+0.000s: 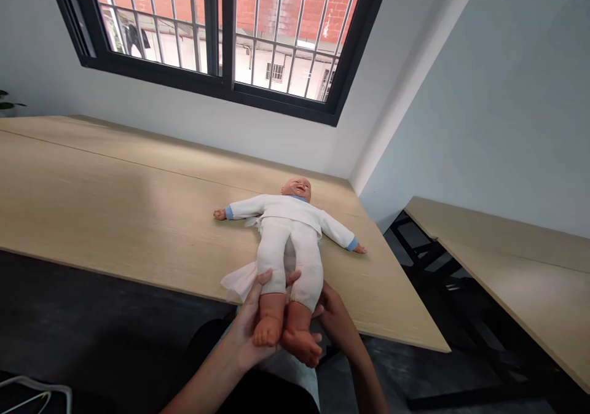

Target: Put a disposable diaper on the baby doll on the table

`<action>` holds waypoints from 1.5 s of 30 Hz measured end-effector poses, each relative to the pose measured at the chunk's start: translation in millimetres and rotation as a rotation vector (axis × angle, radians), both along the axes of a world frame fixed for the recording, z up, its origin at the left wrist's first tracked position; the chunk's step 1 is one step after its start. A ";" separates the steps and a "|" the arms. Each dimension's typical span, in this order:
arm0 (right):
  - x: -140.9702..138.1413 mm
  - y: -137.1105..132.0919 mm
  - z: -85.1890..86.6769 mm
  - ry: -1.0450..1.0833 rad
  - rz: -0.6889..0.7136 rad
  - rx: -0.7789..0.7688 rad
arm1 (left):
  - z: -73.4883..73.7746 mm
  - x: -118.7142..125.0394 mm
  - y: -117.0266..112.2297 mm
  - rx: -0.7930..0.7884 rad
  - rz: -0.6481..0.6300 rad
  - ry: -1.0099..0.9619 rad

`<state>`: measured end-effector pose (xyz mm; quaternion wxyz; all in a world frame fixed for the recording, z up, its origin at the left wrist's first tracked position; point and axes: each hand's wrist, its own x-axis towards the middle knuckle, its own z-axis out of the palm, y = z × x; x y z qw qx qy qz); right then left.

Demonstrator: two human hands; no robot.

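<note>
A baby doll (290,242) lies on its back on the wooden table (138,211), arms spread and head toward the window. It wears a white top with blue cuffs and white leggings; its bare feet hang past the table's front edge. My left hand (249,331) is closed around one lower leg, the thumb on top near the legging's hem. Against the outer side of the other leg is my right hand (336,319), its fingers curled under the calf and partly hidden. A thin white sheer cloth (242,281) sticks out from beneath the doll.
A barred window (221,85) with a dark frame is set in the wall behind the table. To the right, past a gap, stands a second wooden table (507,242) on black legs. A white wire-like object (50,388) shows at the lower left.
</note>
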<state>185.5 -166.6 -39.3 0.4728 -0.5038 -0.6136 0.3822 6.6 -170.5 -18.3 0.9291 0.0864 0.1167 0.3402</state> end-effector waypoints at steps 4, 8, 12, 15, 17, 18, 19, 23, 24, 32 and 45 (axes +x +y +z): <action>-4.9 -17.4 -12.0 0.425 -0.232 -0.236 | 8.3 -8.8 -8.6 -0.024 0.067 0.271; -8.0 -25.7 -3.6 0.511 -0.173 -0.301 | 6.8 -17.9 -19.9 0.019 0.063 0.390; 6.9 -22.4 13.8 0.390 -0.149 -0.363 | 10.0 -35.4 -24.1 0.109 0.221 0.581; 24.5 -17.7 18.8 0.270 -0.187 -0.377 | 17.0 -53.2 -17.9 0.171 0.290 0.710; 34.6 -14.9 19.0 0.190 -0.189 -0.338 | 20.8 -65.7 -12.2 0.242 0.297 0.751; 38.2 -14.2 18.9 0.138 -0.183 -0.309 | 22.0 -71.7 -9.6 0.288 0.302 0.776; 40.2 -14.2 18.9 0.067 -0.185 -0.282 | 22.5 -77.4 -7.4 0.339 0.313 0.813; 24.4 -24.1 21.6 -0.391 -0.367 -0.158 | 18.1 -93.5 -2.0 0.551 0.319 1.035; 13.2 -28.5 22.3 -0.514 -0.446 -0.071 | 15.5 -95.4 -1.3 0.594 0.303 1.082; -93.4 -31.3 -1.8 -0.962 -0.095 0.321 | -9.8 -93.5 3.7 0.737 0.253 1.128; -74.8 -36.3 -4.1 -1.048 -0.146 0.535 | -5.9 -86.9 0.3 0.740 0.263 1.137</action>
